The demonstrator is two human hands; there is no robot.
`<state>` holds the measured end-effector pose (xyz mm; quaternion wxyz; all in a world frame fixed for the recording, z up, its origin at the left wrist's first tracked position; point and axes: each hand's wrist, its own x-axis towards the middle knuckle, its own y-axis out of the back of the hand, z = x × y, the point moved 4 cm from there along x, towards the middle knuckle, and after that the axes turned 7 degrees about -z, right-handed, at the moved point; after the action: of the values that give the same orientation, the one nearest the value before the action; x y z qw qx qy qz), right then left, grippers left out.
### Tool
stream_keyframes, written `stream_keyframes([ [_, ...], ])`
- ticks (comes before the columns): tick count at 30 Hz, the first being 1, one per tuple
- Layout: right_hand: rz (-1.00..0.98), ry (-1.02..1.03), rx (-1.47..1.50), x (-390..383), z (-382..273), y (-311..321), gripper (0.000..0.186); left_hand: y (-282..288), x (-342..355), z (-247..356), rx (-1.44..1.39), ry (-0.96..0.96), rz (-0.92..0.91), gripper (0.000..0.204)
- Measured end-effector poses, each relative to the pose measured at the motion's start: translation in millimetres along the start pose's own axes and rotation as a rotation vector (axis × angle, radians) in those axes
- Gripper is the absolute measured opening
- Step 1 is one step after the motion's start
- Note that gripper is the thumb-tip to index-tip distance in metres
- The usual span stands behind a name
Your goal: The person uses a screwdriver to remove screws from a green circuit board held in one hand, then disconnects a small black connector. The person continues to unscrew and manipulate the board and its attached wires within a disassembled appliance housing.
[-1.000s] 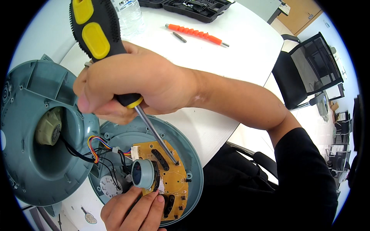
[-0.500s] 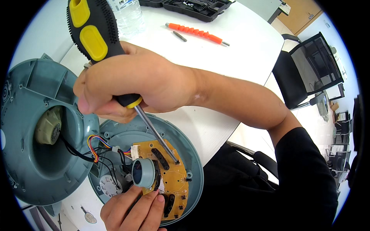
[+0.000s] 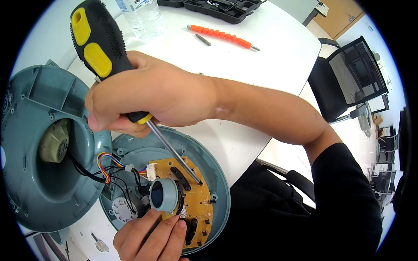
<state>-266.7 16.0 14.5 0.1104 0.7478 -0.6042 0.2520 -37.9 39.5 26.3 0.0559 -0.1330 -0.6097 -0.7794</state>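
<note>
My right hand (image 3: 148,93) is closed round the black and yellow handle of a screwdriver (image 3: 99,48). Its metal shaft slants down to the right, and the tip meets a yellow-brown circuit board (image 3: 198,209) near its upper right edge. The board sits in a round grey-green plastic housing (image 3: 220,174). With fingers bent together, my left hand (image 3: 150,239) grips the board's lower left side, beside a short grey-green ring with a dark centre (image 3: 163,195). Its thumb is hidden. Coloured wires (image 3: 104,167) run from a white connector (image 3: 151,171) toward a second housing part.
The larger grey-green housing part (image 3: 82,191) stands at the left with a wide round opening. Farther off are a water bottle (image 3: 141,21), an orange flexible bit extension (image 3: 222,36), a small bit (image 3: 203,40) and a black tool case (image 3: 230,13). A silver motor (image 3: 124,209) lies beside the board.
The screwdriver handle has tipped slightly left and down with my right hand, while its tip stays at the same place on the board. My left hand has hardly moved.
</note>
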Motion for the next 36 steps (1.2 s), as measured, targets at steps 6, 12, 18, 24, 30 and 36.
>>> stream_keyframes([
  [6, 0.034, -0.184, -0.049, -2.5, 2.1, 1.2, 0.029, 0.1, -0.4, -0.8, 0.010, -0.012, -0.003, 0.054],
  [12, 0.075, -0.292, -0.021, -2.7, 11.3, 6.6, 0.035, 1.7, 1.4, 0.4, 0.026, -0.015, 0.003, 0.054],
  [18, 0.115, -0.304, 0.161, -2.3, 21.8, 8.9, 0.030, 2.0, 2.8, -1.3, 0.003, -0.020, 0.008, 0.054],
  [24, 0.108, -0.346, 0.128, -3.4, 28.3, 9.6, 0.034, 1.1, 1.1, -1.2, -0.004, -0.008, 0.011, 0.053],
  [30, 0.099, -0.350, 0.164, -3.9, 34.6, 12.1, 0.034, 1.0, 0.0, -1.4, -0.003, 0.001, 0.004, 0.052],
  [36, 0.093, -0.371, 0.171, -4.0, 40.3, 15.9, 0.035, 0.5, 1.6, -1.9, -0.012, -0.016, 0.017, 0.052],
])
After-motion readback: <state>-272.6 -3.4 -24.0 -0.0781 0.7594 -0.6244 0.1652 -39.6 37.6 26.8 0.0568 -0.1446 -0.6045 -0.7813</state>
